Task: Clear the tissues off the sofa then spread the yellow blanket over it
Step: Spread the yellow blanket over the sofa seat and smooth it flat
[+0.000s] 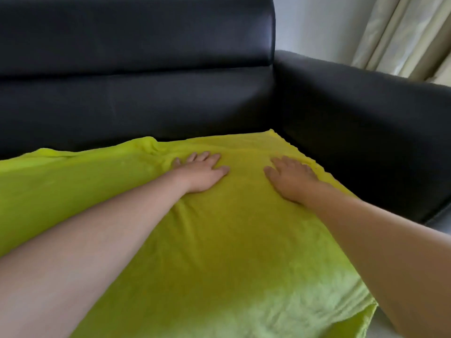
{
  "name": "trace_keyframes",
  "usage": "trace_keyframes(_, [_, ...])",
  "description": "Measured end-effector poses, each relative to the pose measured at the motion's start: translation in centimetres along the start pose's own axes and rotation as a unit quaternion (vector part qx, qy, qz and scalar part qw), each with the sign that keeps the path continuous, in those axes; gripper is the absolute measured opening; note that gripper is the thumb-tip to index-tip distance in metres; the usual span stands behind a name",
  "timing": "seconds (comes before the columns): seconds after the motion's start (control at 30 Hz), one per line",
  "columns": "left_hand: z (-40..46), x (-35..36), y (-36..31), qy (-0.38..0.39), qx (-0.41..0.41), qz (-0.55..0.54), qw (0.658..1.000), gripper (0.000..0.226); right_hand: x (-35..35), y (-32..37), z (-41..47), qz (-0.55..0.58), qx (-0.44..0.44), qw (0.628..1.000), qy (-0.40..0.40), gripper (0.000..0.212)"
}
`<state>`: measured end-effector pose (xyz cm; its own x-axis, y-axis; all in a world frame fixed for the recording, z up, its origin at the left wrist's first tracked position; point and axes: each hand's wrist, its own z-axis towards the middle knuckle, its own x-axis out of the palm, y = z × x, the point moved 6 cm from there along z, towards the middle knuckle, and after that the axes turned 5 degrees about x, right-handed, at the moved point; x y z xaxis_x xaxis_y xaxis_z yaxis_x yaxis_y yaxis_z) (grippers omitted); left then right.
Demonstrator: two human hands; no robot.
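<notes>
The yellow blanket (219,240) lies spread across the seat of the black leather sofa (136,69), reaching the right armrest and hanging over the front edge. My left hand (201,173) presses flat on the blanket near the back, fingers straight and spread. My right hand (291,178) lies flat on it too, close to the blanket's right edge. A few wrinkles show at the blanket's far edge left of my left hand. No tissues are in view.
The sofa's right armrest (366,123) runs along the right side of the seat. A pale wall (317,25) and light curtains (410,35) stand behind it at the upper right.
</notes>
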<state>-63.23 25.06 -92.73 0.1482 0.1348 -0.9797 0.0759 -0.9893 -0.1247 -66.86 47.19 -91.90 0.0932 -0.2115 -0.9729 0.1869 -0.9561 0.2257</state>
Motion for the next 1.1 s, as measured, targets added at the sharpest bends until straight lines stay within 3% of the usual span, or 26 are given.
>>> trace_keyframes(0.07, [0.4, -0.8, 1.6, -0.011, -0.005, -0.011, 1.000, 0.073, 1.1, -1.3, 0.6, 0.002, 0.032, 0.999, 0.018, 0.067])
trace_keyframes(0.2, [1.6, -3.4, 6.6, -0.111, -0.053, 0.006, 0.992, 0.069, 1.5, -2.3, 0.8, -0.034, 0.060, 0.996, 0.054, 0.071])
trace_keyframes(0.33, [1.7, -1.8, 9.1, -0.007, -0.061, 0.006, 0.998, 0.074, 0.4, -2.2, 1.5, -0.016, 0.112, 0.991, 0.068, 0.069])
trace_keyframes(0.4, [1.9, -1.8, 9.2, -0.015, -0.035, -0.013, 0.999, 0.073, -0.9, 0.0, 2.3, -0.015, 0.129, 0.991, 0.041, 0.064])
trace_keyframes(0.57, [1.9, -5.3, 13.5, -0.139, -0.066, 0.041, 0.987, 0.068, -1.2, 12.6, 4.4, -0.047, -0.007, 0.998, -0.040, 0.058])
trace_keyframes(0.63, [1.9, -4.4, 16.6, -0.074, -0.076, 0.015, 0.994, 0.071, 0.8, 16.5, 5.3, -0.055, -0.063, 0.996, -0.024, 0.058])
trace_keyframes(0.7, [1.4, -2.7, 18.9, -0.005, -0.074, -0.014, 0.997, 0.075, 3.5, 17.7, 5.9, -0.060, -0.064, 0.996, 0.008, 0.058])
trace_keyframes(0.87, [-0.5, -1.9, 19.7, 0.007, -0.078, 0.001, 0.997, 0.078, 5.2, 16.7, 7.0, -0.056, -0.021, 0.997, 0.042, 0.060])
trace_keyframes(1.0, [-1.5, -1.8, 19.5, 0.003, -0.096, 0.012, 0.995, 0.079, 3.8, 17.8, 7.6, -0.046, 0.021, 0.998, 0.025, 0.051])
trace_keyframes(1.1, [-2.6, -1.4, 18.6, 0.000, -0.095, 0.022, 0.995, 0.079, 1.9, 20.2, 8.7, -0.133, 0.038, 0.990, -0.010, 0.047])
